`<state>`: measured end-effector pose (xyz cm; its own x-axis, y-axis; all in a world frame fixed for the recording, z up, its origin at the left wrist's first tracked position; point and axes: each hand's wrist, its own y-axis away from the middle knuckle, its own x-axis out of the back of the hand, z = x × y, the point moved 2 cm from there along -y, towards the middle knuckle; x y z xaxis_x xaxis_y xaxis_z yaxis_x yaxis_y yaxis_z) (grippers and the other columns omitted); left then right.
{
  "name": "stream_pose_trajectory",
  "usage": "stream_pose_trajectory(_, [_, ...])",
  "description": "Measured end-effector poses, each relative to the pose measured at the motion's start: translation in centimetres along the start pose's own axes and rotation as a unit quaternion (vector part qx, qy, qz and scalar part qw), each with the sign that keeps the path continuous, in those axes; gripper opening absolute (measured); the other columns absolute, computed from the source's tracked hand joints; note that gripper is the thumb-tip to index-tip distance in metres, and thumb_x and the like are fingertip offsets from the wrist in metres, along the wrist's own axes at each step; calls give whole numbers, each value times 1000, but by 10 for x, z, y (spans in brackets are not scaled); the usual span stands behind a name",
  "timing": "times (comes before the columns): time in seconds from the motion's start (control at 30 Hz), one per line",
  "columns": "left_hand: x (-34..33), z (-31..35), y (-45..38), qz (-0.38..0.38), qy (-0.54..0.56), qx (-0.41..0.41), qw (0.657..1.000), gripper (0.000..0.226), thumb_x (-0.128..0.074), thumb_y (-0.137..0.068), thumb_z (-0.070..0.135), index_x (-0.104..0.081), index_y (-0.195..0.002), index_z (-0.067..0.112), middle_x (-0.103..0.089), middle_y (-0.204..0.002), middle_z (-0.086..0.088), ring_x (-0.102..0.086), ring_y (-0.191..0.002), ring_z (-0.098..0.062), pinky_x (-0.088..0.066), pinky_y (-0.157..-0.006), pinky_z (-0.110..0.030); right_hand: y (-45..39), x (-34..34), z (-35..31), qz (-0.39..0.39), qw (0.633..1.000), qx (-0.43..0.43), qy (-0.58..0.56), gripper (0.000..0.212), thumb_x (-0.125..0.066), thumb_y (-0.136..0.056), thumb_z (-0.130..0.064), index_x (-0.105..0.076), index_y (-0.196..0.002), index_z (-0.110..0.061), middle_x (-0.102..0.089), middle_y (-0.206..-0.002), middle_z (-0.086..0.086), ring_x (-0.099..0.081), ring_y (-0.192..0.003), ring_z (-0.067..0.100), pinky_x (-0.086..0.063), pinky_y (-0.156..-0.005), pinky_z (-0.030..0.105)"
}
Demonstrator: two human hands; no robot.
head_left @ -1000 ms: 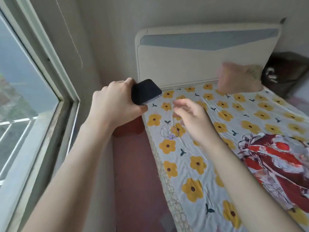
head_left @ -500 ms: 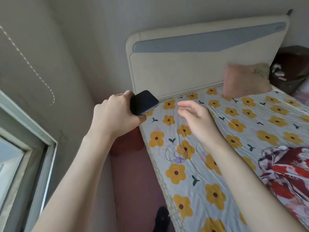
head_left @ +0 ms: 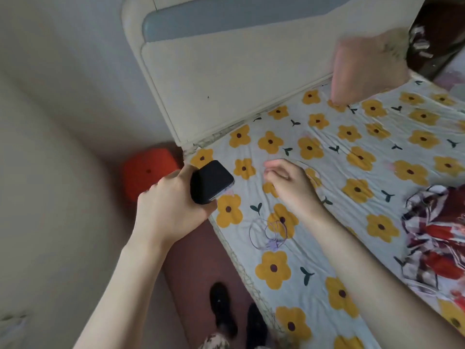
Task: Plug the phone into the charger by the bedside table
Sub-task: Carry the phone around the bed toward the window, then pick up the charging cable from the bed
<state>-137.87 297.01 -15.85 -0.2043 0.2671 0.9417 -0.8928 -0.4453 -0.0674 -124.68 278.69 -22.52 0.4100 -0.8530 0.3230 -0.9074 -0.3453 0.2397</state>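
phone (head_left: 210,182): lower half hidden in my left hand (head_left: 169,202) | pillow (head_left: 364,66): blurred | dark object (head_left: 437,34): cut by the top-right edge, can't identify | blanket (head_left: 437,238): cut off right

A flowered bed sheet (head_left: 327,157) carries a coiled purple cable (head_left: 270,233), a pink pillow (head_left: 364,69) and red-patterned cloth (head_left: 437,230).

**No readable text in view**

We cannot read any text, label, brand, number or sign here. The phone (head_left: 210,182) shows only a dark, plain surface to us. The bed sheet (head_left: 327,172) carries a pattern of yellow flowers and no letters. The headboard (head_left: 226,79) is plain. The dark bag (head_left: 437,34) in the far corner is too blurred to tell.
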Motion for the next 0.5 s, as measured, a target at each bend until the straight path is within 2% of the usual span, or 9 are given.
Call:
stream_pose_trajectory(0.07, [-23,-7,-23,-22,11,-13,1000,43,-69,-70,50,-55,-108,33,-63,-96,13,-65,-88,-25,-40,-68,-31,-19,-9,32,27,999,-40,5,28,-57,-91,-24,-65,-117,-23,-67,-122,-5,-62,-113,12,-49,-101,37])
stream_pose_trajectory(0.17, [-58,-16,-56,-51,20,-37,998,47,-72,-69,49,-57,-109,32,-64,-97,13,-65,-90,-25,-38,-67,-31,-39,-21,81,77,991,-103,20,29,-59,-92,-17,-62,-121,-19,-61,-119,-5,-61,-103,13,-48,-87,31])
stream_pose_trajectory(0.27, [-89,-27,-83,-72,4,-72,995,46,-72,-69,46,-57,-109,30,-64,-95,11,-65,-86,-25,-37,-64,-30,-51,-35,140,122,975,-184,37,34,-58,-90,-14,-59,-124,-17,-61,-120,2,-62,-102,21,-50,-86,36])
stream_pose_trajectory(0.37, [-117,-37,-102,-91,-11,-99,991,41,-70,-68,44,-58,-104,30,-63,-86,10,-64,-76,-22,-44,-59,-30,-60,-53,197,119,960,-243,75,40,-59,-87,-17,-56,-127,-16,-63,-124,6,-62,-109,26,-49,-89,34])
stream_pose_trajectory(0.5, [-152,-44,-120,-115,-22,-130,985,40,-69,-69,47,-56,-103,31,-62,-83,11,-61,-71,-18,-47,-58,-30,-67,-78,258,79,957,-241,140,47,-61,-84,-5,-57,-130,-14,-56,-123,4,-55,-120,24,-43,-88,26])
